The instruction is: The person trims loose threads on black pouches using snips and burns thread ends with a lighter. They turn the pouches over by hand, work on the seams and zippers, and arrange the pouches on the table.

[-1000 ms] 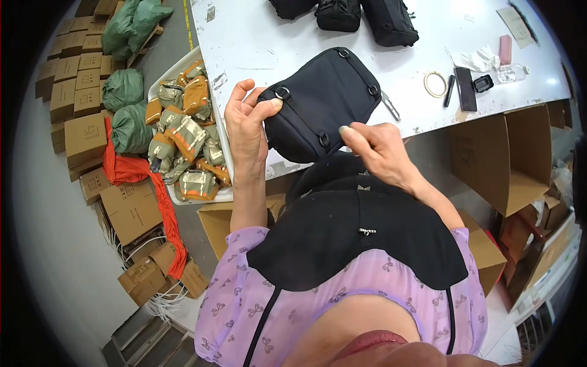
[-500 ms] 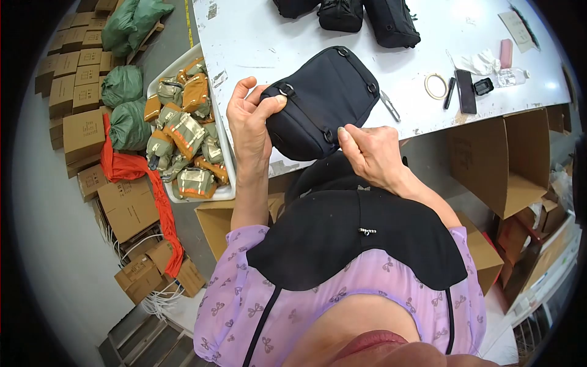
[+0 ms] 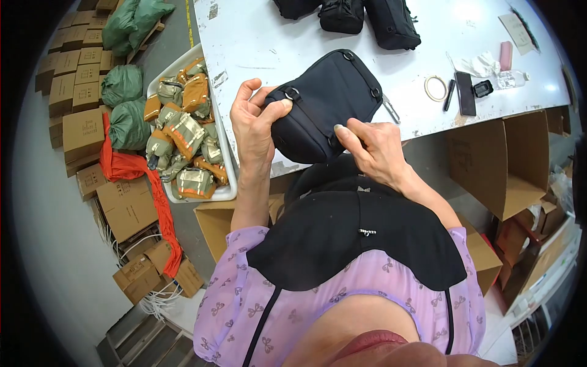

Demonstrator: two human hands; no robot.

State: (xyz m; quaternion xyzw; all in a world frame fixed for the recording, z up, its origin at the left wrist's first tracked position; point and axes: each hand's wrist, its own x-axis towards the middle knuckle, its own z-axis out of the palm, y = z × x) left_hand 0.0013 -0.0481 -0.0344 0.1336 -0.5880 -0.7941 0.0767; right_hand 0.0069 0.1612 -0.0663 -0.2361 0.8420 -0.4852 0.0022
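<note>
A black bag (image 3: 330, 98) with metal rings at its corners is held tilted over the near edge of the white table (image 3: 257, 55). My left hand (image 3: 255, 122) grips its left end, the thumb pressed beside a ring and the fingers partly behind the bag. At the lower right corner, my right hand (image 3: 374, 150) is closed, thumb and bent index finger at the bag's edge near another ring. Small metal snips (image 3: 390, 110) lie on the table just right of the bag.
More black bags (image 3: 392, 24) stand at the table's back. Tape roll (image 3: 436, 88), pen (image 3: 449, 93), phone (image 3: 465, 93) and plastic bottle (image 3: 512, 78) lie right. A white bin (image 3: 229, 177) of green-orange bags is left; open cartons (image 3: 483, 162) sit below right.
The black bag has shifted slightly right and down, with my left hand moving along with it. My right thumb and fingers have changed position slightly at its lower corner.
</note>
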